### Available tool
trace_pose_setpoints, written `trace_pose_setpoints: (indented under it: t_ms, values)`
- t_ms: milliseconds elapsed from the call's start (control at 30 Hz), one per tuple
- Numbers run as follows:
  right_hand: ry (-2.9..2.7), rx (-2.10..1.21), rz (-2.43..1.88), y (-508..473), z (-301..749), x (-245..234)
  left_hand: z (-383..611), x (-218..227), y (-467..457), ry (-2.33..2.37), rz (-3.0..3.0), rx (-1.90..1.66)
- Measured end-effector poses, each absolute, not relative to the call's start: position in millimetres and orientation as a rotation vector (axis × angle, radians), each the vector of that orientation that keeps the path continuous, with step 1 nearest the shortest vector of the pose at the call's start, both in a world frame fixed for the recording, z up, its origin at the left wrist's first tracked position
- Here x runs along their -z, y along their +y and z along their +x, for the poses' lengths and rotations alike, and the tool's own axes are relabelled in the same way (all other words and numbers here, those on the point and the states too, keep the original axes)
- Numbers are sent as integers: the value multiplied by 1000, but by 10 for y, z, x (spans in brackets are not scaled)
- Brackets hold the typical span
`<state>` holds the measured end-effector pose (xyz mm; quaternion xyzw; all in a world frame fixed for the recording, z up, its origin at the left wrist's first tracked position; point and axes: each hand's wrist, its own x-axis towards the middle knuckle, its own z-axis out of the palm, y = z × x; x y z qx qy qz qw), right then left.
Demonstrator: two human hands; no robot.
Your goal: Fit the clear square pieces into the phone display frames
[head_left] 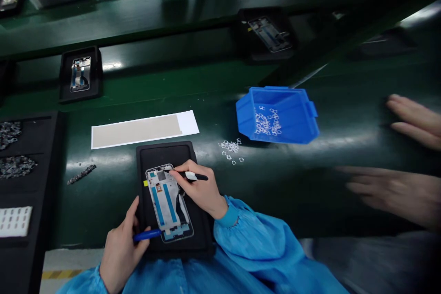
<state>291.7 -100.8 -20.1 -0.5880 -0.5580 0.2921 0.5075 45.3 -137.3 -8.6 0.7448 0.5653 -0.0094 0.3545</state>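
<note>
An opened smartphone frame (pixel 171 202) with blue strips lies in a black foam tray (pixel 203 220) before me. My left hand (pixel 121 243) is at the tray's left side, closed around a blue pen-shaped tool (pixel 148 234) whose tip reaches the phone's lower edge. Pinched in my right hand (pixel 201 188) is a slim black tool with a white band, perhaps tweezers (pixel 196 176); its working end is by the phone's top, partly hidden by my fingers. Small white frame-shaped pieces (pixel 230 147) are scattered to the right of the tray.
More white pieces lie in a blue bin (pixel 292 121). Behind my tray is a beige-and-white strip sheet (pixel 138 129). A parts tray (pixel 41 161) stands at left. Other phones in trays (pixel 94 87) sit farther back. Another person's blurred hands (pixel 396 193) are at right.
</note>
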Motion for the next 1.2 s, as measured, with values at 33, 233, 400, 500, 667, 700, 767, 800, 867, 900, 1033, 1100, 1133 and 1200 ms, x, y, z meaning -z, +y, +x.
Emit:
trace_pose_setpoints:
  t_ms: [33, 233, 400, 500, 667, 700, 767, 800, 867, 900, 1033, 1100, 1133, 1200]
  values:
    - [-1341, -703, -1419, -1006, 2917, 198, 452, 88, -1374, 1460, 1925, 25]
    - [-1350, -690, -1431, -1007, 2924, 198, 440, 108, -1387, 1462, 1939, 16]
    - [-1354, -682, -1442, -1011, 2928, 207, 438, 108, -1394, 1468, 1900, 30]
    - [-1354, -686, -1441, -1009, 2923, 205, 440, 110, -1392, 1468, 1893, 26]
    - [-1346, -690, -1424, -1006, 2920, 209, 440, 118, -1384, 1457, 1911, 11]
    - [-1331, -686, -1426, -1007, 2923, 213, 439, 119, -1384, 1459, 1917, 1]
    - [-1290, -666, -1430, -1009, 2932, 220, 436, 123, -1385, 1462, 1924, -10]
    - [-1274, -653, -1431, -1010, 2938, 222, 433, 125, -1387, 1462, 1927, -14]
    - [-1265, -639, -1432, -1008, 2946, 225, 425, 134, -1393, 1458, 1934, -25]
    - [-1271, -638, -1431, -1006, 2948, 225, 421, 139, -1396, 1457, 1941, -32]
    - [-1312, -654, -1423, -996, 2946, 215, 409, 156, -1404, 1444, 1955, -30]
    - [-1333, -667, -1419, -993, 2943, 208, 407, 159, -1401, 1436, 1956, -21]
    - [-1344, -677, -1418, -992, 2941, 206, 406, 159, -1398, 1433, 1956, -19]
    - [-1354, -689, -1420, -993, 2939, 207, 404, 157, -1393, 1432, 1954, -20]
